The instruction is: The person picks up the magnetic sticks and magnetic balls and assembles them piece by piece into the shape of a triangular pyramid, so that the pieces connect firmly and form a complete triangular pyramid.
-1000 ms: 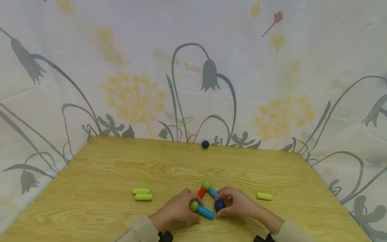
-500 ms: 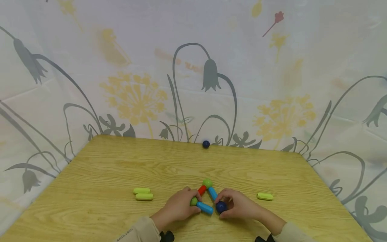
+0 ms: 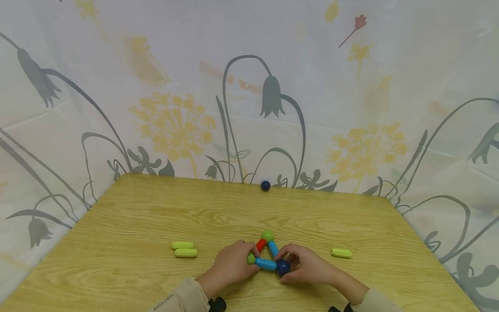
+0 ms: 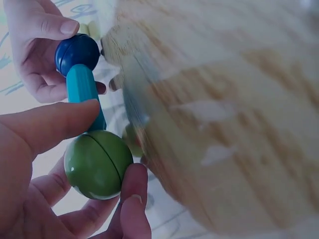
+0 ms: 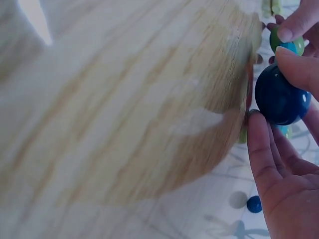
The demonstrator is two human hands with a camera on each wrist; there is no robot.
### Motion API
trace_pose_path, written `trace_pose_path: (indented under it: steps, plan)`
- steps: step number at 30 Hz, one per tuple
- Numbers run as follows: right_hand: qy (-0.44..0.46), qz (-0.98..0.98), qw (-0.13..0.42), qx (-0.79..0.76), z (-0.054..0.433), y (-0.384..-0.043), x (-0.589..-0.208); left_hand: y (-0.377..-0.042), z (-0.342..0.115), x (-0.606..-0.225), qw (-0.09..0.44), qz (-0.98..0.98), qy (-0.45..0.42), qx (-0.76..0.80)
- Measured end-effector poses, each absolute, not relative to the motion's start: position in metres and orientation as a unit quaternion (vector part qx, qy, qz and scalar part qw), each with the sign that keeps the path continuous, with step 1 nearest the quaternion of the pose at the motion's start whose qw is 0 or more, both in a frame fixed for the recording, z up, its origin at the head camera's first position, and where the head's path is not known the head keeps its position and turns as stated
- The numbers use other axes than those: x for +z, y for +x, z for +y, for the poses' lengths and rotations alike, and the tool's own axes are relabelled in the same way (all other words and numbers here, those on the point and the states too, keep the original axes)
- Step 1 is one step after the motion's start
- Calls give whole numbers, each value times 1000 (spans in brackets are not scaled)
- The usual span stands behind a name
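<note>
A triangle of rods and balls lies on the table between both hands. My left hand (image 3: 235, 261) grips the near green ball (image 4: 98, 165), its thumb along the light-blue rod (image 3: 266, 264) that runs to the right. My right hand (image 3: 306, 263) pinches the dark-blue ball (image 5: 282, 92) between thumb and fingers. That rod's right end meets the dark-blue ball. A red rod (image 3: 260, 245) slopes from the left hand up to a second green ball (image 3: 267, 235) at the top. Another light-blue rod (image 3: 273, 248) runs from there down to the right hand's fingers, which partly cover it.
Two yellow-green rods (image 3: 186, 252) lie side by side left of the hands. A single yellow-green rod (image 3: 341, 253) lies to the right. Another dark-blue ball (image 3: 265, 185) sits at the table's far edge, before a flower-printed cloth (image 3: 187, 56).
The near light-blue rod has swung up at its right end, and the gap to the dark-blue ball has closed. The right hand has shifted slightly with the ball.
</note>
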State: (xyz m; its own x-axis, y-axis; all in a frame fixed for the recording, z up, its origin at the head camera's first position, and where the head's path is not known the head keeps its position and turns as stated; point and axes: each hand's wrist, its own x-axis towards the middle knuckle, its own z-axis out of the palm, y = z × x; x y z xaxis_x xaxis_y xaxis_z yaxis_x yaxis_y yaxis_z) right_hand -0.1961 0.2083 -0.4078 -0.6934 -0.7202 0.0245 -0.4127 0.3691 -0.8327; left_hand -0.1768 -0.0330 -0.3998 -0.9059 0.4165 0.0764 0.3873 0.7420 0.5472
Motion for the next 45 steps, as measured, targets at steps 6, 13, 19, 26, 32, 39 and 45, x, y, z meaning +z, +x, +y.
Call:
trace_pose_path:
  steps: [6,13,19,26,32,39,45]
  plan:
    - [-340,819,162,-433,209,-198,-410,-178,-35,-399,61,924,201,320]
    - [-335,829,135,-427,218,-195,-406,-180,-43,-403,132,883,191,407]
    - [-346,838,79,-415,235,-189,-398,-179,-50,-402,148,868,208,426]
    - [-317,854,49,-410,258,-182,-394,-182,-54,-403,157,859,216,437]
    - [-302,859,26,-413,273,-176,-392,-182,-55,-402,160,857,212,441]
    - [-265,874,-2,-407,291,-172,-395,-183,-55,-402,163,853,213,448]
    - [-223,885,-36,-407,304,-171,-398,-183,-54,-401,164,851,214,451]
